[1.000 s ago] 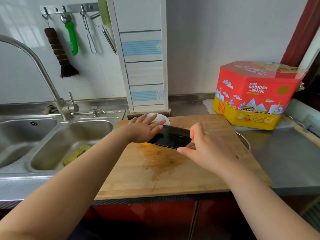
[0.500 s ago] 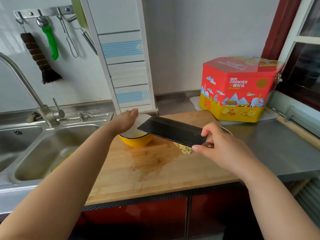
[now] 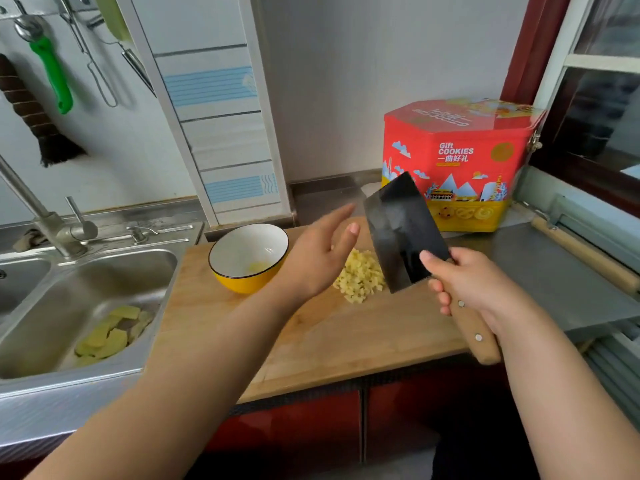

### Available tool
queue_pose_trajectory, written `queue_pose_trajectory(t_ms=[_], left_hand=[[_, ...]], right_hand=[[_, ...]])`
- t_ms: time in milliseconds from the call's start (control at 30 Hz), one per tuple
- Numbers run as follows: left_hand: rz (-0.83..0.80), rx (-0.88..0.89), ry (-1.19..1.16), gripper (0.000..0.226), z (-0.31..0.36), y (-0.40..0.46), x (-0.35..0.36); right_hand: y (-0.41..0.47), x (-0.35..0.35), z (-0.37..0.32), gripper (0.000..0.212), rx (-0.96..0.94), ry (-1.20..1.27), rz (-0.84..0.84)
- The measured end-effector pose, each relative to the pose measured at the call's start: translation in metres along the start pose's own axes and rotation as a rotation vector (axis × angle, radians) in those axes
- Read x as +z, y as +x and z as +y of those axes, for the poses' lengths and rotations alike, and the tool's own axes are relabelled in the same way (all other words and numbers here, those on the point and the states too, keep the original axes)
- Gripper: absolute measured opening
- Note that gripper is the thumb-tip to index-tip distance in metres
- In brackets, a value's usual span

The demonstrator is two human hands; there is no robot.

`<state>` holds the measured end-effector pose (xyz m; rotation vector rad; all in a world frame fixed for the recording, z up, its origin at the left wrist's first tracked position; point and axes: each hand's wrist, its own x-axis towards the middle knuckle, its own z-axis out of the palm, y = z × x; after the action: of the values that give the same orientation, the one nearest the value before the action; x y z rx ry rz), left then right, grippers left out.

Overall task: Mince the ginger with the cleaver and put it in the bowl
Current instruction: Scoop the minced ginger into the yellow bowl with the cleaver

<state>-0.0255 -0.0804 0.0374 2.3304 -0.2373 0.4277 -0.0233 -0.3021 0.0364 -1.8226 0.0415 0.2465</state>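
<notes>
Yellow minced ginger lay left of right hand gripping cleaver; left hand flat, empty. Transfer underway; next, scoop pile into bowl.

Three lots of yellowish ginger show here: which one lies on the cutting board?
The pile of minced ginger, small cubes between the left hand and the cleaver. The others are a smear in the bowl and flat peelings in the sink.

Single head view, looking forward-down, close over cutting board beside sink
</notes>
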Motion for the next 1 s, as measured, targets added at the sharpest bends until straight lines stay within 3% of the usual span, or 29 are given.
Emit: queue_pose_trajectory(t_ms=[100,300,500,667,833,1000], left_hand=[[-0.038,-0.188,-0.007,0.056,-0.028,0.01,0.041],[-0.108,-0.507,0.026,0.076,-0.075,0.037,0.06],[-0.172,-0.466,0.043,0.073,-0.06,0.046,0.066],[-0.164,-0.42,-0.052,0.07,-0.052,0.04,0.074],[-0.136,-0.493,-0.213,0.069,-0.044,0.038,0.071],[-0.094,-0.541,-0.365,0.07,-0.042,0.035,0.062]], right_hand=[[0.0,-0.006,0.015,0.012,0.097,0.073,-0.017],[0.008,-0.023,0.036,0.012,0.177,0.097,0.059],[0.017,-0.025,0.04,0.013,0.222,0.03,0.073],[0.02,-0.006,0.03,0.014,0.244,-0.025,-0.016],[0.023,0.035,0.018,0.052,0.246,-0.052,-0.113],[0.031,0.043,0.023,0.049,0.254,0.055,-0.122]])
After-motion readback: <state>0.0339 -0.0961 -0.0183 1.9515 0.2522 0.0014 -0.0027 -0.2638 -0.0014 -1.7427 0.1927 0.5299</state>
